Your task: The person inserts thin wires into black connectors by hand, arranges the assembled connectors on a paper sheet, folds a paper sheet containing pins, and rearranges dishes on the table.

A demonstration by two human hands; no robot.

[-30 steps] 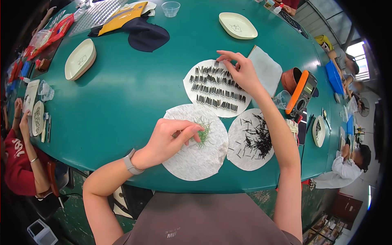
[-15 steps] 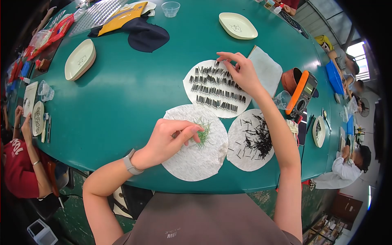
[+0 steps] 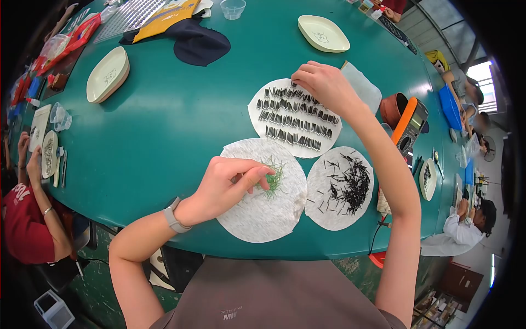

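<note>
The right hand (image 3: 329, 90) is held at the upper edge of the upper white pad (image 3: 253, 111), fingers bent down onto a dark piece there; whether it is gripped cannot be told. The left hand (image 3: 233, 181) is held over the lower white pad (image 3: 257, 225), fingers curled, thumb brought close to the forefinger, tips at the green strands (image 3: 274, 183); whether a strand is pinched cannot be told. On the upper pad, black pieces (image 3: 293, 137) are set side by side in rows, long axes roughly up-down in the frame with a slight tilt, silvery ends pointed toward the bottom; the rows are slanted gently down to the right. Green strands are crossed every way. Loose black pieces (image 3: 356, 192) are heaped toward the right of the right white pad (image 3: 331, 222), axes mixed. The lower pad is touched along its top by the upper pad; its right side is met or nearly met by the right pad. A broad stretch of green tabletop (image 3: 164, 126) is left between the pads and the left dish (image 3: 107, 77); the curved near edge is seen below the pads. Room on the right is narrowed by the orange meter (image 3: 408, 129) and brown pot (image 3: 392, 109); a pale cloth (image 3: 362, 88) is placed beyond the right hand.
</note>
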